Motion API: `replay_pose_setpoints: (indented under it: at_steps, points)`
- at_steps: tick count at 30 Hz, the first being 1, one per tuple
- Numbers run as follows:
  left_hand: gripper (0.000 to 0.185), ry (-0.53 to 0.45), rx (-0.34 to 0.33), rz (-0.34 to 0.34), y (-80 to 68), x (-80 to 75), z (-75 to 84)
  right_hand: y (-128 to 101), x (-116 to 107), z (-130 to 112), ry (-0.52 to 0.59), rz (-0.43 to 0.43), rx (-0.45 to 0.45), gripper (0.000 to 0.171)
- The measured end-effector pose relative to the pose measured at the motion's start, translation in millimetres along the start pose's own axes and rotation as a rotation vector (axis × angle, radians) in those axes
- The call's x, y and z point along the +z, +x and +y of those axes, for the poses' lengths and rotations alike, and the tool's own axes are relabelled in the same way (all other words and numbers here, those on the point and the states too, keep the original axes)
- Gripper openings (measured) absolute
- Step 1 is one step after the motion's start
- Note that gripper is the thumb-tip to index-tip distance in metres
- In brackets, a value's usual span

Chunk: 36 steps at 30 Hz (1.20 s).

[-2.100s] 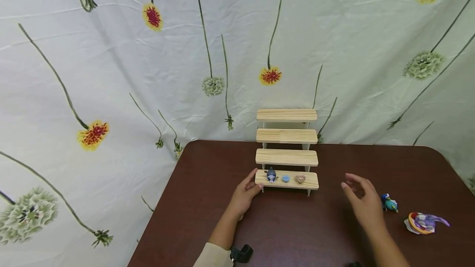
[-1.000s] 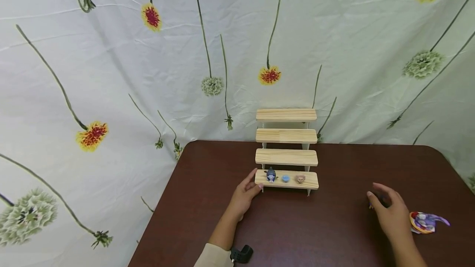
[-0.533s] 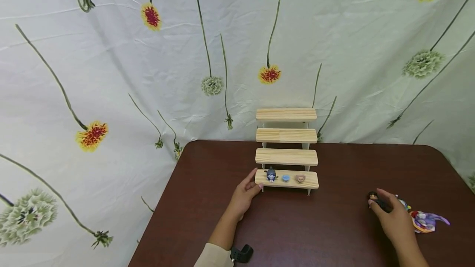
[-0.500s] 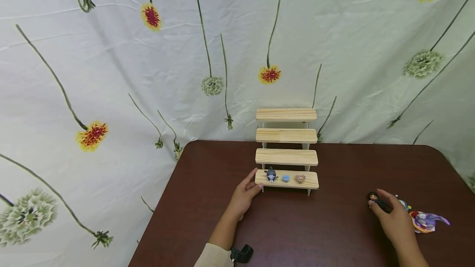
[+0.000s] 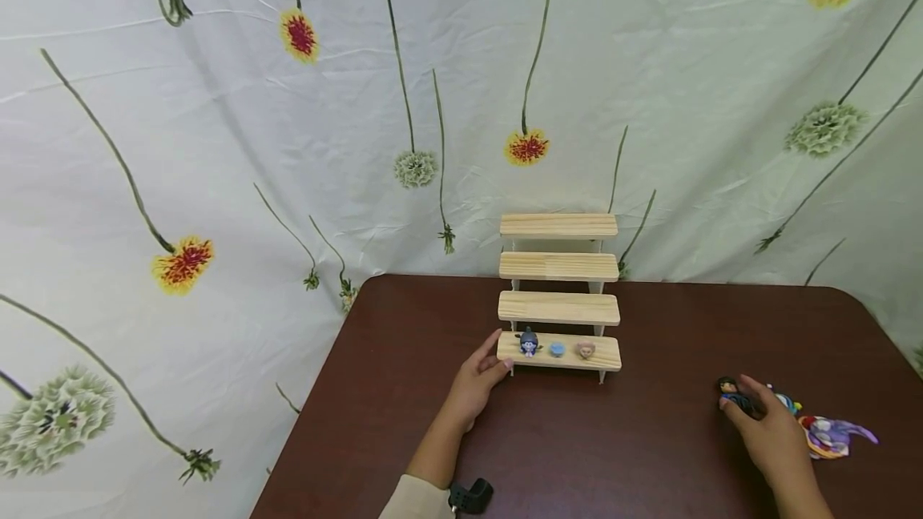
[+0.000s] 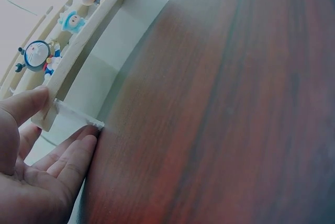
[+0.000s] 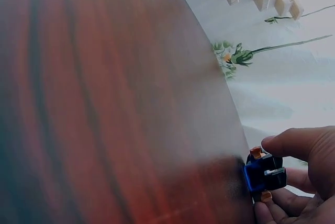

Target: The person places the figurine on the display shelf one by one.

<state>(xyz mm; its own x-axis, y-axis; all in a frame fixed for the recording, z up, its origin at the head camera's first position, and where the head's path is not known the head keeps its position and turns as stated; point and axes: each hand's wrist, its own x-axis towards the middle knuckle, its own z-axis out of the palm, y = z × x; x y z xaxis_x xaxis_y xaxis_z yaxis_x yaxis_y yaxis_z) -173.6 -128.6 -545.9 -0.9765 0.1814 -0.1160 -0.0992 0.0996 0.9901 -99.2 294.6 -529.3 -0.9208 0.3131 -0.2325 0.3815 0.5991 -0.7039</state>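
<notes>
On the head view, my right hand (image 5: 771, 435) pinches a dark little figure (image 5: 730, 397) low over the surface's (image 5: 577, 439) near right; three toys already stand on the stair shelf's (image 5: 558, 307) bottom step, upper steps bare. Left wrist view: my left hand (image 6: 36, 171) lies open-fingered, steadying that shelf's (image 6: 99, 72) left end. Right wrist view: fingertips (image 7: 293, 148) clamp the blue-bodied figure (image 7: 264, 174), so I judge its placing not yet done.

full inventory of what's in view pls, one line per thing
stepped shelf: 1, pale wood, four tiers, back middle of the table
table: 1, dark red-brown
small figures on the bottom tier: 3; dark blue-grey, light blue, tan-pink, left to right
dark figure: 1, black and blue, in the right hand
teal figure: 1, on the table behind the right hand, mostly hidden
purple toy: 1, purple, red and white, right side of the table
backdrop cloth: 1, white with flower print
left hand: 1, touches the shelf's left end
right hand: 1, pinches the dark figure
</notes>
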Motion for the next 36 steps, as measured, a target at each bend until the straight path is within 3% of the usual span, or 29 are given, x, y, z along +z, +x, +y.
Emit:
replay_pose_setpoints:
  at_steps: [14, 28, 36]
  points:
    - [0.065, 0.002, 0.008, 0.000, -1.2, 1.6, 2.1, -2.3, -1.0, -3.1, -0.019, 0.013, 0.034, 0.073]
    - [0.067, 0.020, 0.000, 0.009, -0.4, 0.5, 1.1, -7.4, 6.7, -5.5, 0.007, 0.135, -0.054, 0.064]
    - [0.068, 0.015, -0.003, 0.003, -0.4, 0.0, -0.1, -6.6, 7.7, -6.6, 0.034, 0.103, -0.070, 0.073]
